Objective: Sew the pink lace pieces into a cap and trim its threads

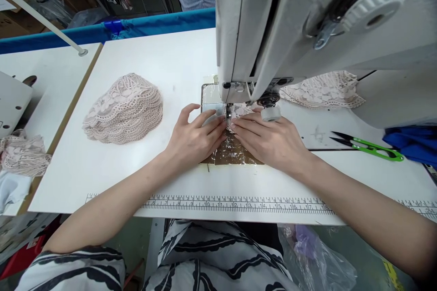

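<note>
A small piece of pale pink lace [241, 109] lies under the presser foot [228, 111] of a sewing machine [259, 22]. My right hand [271, 138] rests flat on the lace just right of the foot, fingers stretched toward it, thumb hidden. To the left of the foot, my left hand [195, 140] lies with its fingers spread and the fingertips at the lace's near edge. Both hands sit over a tape-covered plate [227, 152]. The machine head and my fingers hide part of the lace.
A stack of pale pink lace pieces [124, 109] stands at left; more lace [322, 91] lies behind the machine's needle end. Green thread snips [370, 144] and blue cloth [411, 143] are at right. A printed ruler [235, 204] runs along the table's front edge.
</note>
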The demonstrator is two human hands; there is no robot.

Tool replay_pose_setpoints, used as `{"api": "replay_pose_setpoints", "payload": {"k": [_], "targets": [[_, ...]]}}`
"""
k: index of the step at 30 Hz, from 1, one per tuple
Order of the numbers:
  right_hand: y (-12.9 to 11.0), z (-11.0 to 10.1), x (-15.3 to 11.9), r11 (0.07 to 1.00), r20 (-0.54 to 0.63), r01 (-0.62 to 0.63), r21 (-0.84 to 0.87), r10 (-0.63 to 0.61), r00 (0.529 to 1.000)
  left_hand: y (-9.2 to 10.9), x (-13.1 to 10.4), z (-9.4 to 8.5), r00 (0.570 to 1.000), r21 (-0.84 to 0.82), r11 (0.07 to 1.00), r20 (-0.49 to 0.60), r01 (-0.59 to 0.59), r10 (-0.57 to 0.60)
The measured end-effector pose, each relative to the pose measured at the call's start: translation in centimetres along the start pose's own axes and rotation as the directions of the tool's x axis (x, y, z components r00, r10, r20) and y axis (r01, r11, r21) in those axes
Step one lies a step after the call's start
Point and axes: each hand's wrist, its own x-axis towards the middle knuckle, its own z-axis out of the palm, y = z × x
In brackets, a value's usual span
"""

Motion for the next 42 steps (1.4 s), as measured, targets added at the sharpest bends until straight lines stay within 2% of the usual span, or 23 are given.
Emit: {"api": "replay_pose_setpoints", "payload": {"k": [9, 13, 20, 29, 42], "targets": [[-0.2, 0.2, -0.6, 0.998, -0.032, -0.032, 0.049, 0.034, 0.999, 0.0, 0.1, -0.3, 0.999, 0.054, 0.998, -0.026, -0.038, 0.040], [-0.3, 0.1, -0.6, 0.994, -0.020, -0.064, 0.094, 0.066, 0.998, 0.1, 0.0, -0.3, 1.000, 0.052, 0.998, -0.022, -0.020, 0.022], [-0.2, 0.1, -0.5, 0.996, -0.045, -0.052, 0.072, 0.055, 0.997, -0.2, 0.0, 0.1, 1.000, -0.023, 0.999, 0.012, 0.024, -0.023], [0.0, 0.6, -0.5, 0.990, 0.019, -0.096, 0.099, 0.095, 0.995, -0.6, 0.1, 0.7, 0.998, -0.006, 0.998, 0.011, 0.057, -0.057], [-0.2, 0.3, -0.4, 0.985, 0.019, -0.126, 0.120, 0.125, 0.992, -0.4, -0.1, 0.7, 0.999, 0.036, 0.998, 0.018, 0.049, -0.050]]}}
